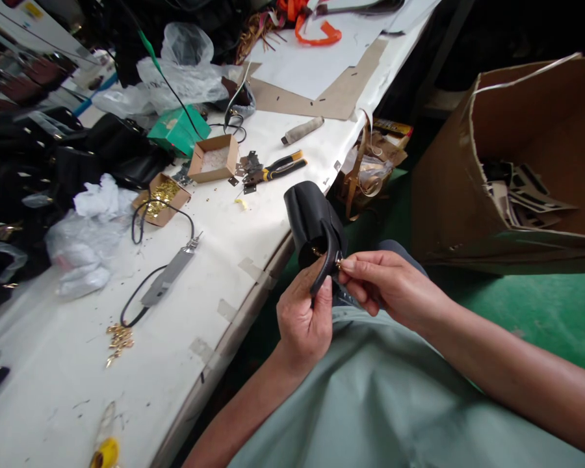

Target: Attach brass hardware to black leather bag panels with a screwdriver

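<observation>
Over my lap, beside the table's edge, is a small black leather bag (308, 211) with a curved flap. My left hand (306, 318) is closed around the flap, its thumb pressing the near side. With thumb and fingertips my right hand (390, 283) pinches a small gold metal fitting (340, 263) against the flap's edge. The exact kind of fitting is too small to make out. Another bit of gold metal shows inside the bag, near the left fingers.
On the white table (185, 338) lie a grey corded tool (168, 279), loose gold pieces (119, 341), a box of gold fasteners (162, 198), pliers (285, 166) and a yellow-handled tool (106, 452). Black bags (112, 146) are piled at left. A large cardboard box (448, 175) stands right.
</observation>
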A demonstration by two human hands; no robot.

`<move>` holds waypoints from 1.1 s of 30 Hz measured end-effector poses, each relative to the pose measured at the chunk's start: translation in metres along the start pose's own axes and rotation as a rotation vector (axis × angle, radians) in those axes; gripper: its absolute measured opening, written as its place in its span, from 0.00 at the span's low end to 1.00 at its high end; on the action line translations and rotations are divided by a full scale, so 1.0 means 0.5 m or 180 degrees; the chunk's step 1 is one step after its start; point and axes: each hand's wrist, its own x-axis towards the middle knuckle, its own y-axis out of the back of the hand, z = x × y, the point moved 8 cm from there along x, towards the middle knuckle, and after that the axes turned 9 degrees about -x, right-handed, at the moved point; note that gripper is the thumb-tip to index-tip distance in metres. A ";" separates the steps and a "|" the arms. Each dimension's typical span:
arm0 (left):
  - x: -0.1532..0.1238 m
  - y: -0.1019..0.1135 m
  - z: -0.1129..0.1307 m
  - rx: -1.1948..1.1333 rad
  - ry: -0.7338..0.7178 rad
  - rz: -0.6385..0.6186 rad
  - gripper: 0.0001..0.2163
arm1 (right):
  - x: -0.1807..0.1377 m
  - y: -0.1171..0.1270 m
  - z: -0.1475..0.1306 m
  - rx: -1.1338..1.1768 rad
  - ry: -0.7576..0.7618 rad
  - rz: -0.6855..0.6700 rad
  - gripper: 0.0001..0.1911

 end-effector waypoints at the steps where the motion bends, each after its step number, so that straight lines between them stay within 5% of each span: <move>1: -0.001 0.000 -0.001 0.0000 0.0010 0.0004 0.17 | 0.000 -0.002 0.003 0.0107 -0.0027 0.0005 0.18; 15: -0.002 0.000 -0.011 -0.0177 -0.0079 -0.0153 0.17 | -0.004 -0.017 0.029 0.1029 -0.0409 0.0027 0.15; 20: -0.010 0.005 -0.032 -0.0268 0.0339 -0.0034 0.14 | 0.001 -0.020 0.035 0.1061 -0.0432 -0.0112 0.16; 27: -0.014 0.019 -0.066 -0.0672 0.1197 0.0373 0.13 | -0.004 -0.001 0.014 0.0120 -0.0449 -0.0269 0.26; 33: -0.010 0.019 -0.065 -0.0793 0.1326 0.0391 0.13 | -0.024 0.042 -0.051 -0.1344 0.0699 0.0766 0.16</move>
